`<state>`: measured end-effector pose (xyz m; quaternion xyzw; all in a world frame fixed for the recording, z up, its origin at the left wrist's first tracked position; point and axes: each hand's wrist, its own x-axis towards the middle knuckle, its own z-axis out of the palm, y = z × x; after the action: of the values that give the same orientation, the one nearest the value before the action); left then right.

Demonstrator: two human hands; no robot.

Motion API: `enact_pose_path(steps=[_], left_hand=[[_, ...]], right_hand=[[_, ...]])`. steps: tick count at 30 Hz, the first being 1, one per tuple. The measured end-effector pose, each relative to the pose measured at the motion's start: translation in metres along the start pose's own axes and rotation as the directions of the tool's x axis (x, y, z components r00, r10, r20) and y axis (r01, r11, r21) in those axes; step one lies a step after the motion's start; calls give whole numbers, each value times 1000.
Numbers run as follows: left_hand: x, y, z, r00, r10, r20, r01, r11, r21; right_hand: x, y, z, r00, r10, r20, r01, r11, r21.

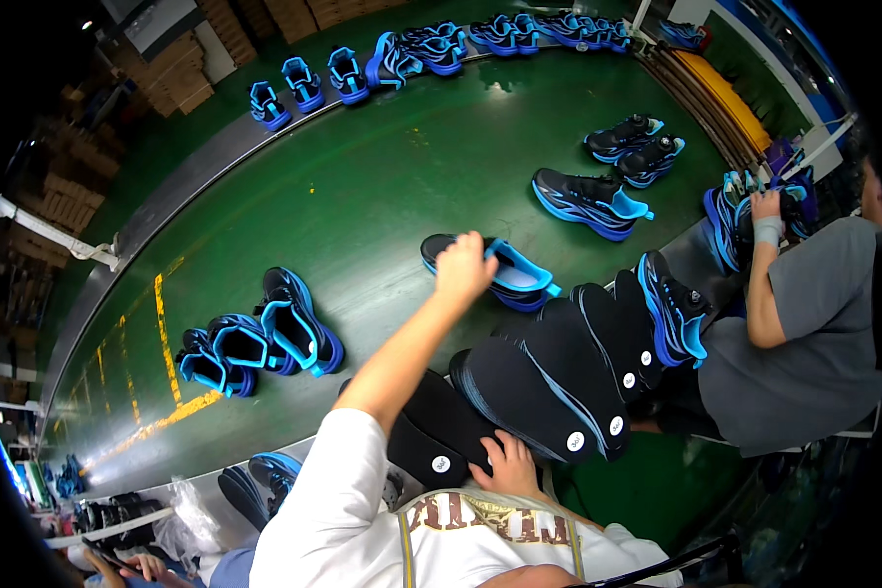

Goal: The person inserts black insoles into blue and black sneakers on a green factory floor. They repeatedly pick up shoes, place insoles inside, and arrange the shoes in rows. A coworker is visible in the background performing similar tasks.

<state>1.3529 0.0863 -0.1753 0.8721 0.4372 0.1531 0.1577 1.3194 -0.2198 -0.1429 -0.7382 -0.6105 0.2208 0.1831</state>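
My left hand (465, 267) is closed over the upper of a black and blue sports shoe (521, 281). The shoe stands on the green surface, its opening lined in light blue. At the near edge, close to my body, my right hand (510, 465) has its fingers bent at the end of a black insole (472, 431), apparently gripping it. More large black insoles (524, 397) overlap in a row to the right, with round white stickers at their heels. What lies under my right palm is hidden.
Three shoes (289, 323) stand on the green belt (392, 176) to the left. More shoes (588, 201) are at the right, and a row of shoes (397, 61) lines the far edge. A co-worker (804, 323) in grey handles shoes on my right.
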Motion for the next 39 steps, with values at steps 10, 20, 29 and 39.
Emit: enact_pose_path(steps=[10,20,29,39], left_hand=[[-20,-130,-102,942,-287,-173,267,955,-130],[-63,-175,-80,737,-586,336,516,167,-840],[-57,-156,-49,778,-618,114,353,281,-892],[-54,-154,-57,821,-551,150,410,387,-826]], right_hand=[[17,-16,-36,998,-39,48,34,995,94],[42,-15,-73,975,-220,14,215,964,155],[164,-43,-123,883,-442,158,400,885,239],[284,-44,-51,696,206,688,-485,841,239]])
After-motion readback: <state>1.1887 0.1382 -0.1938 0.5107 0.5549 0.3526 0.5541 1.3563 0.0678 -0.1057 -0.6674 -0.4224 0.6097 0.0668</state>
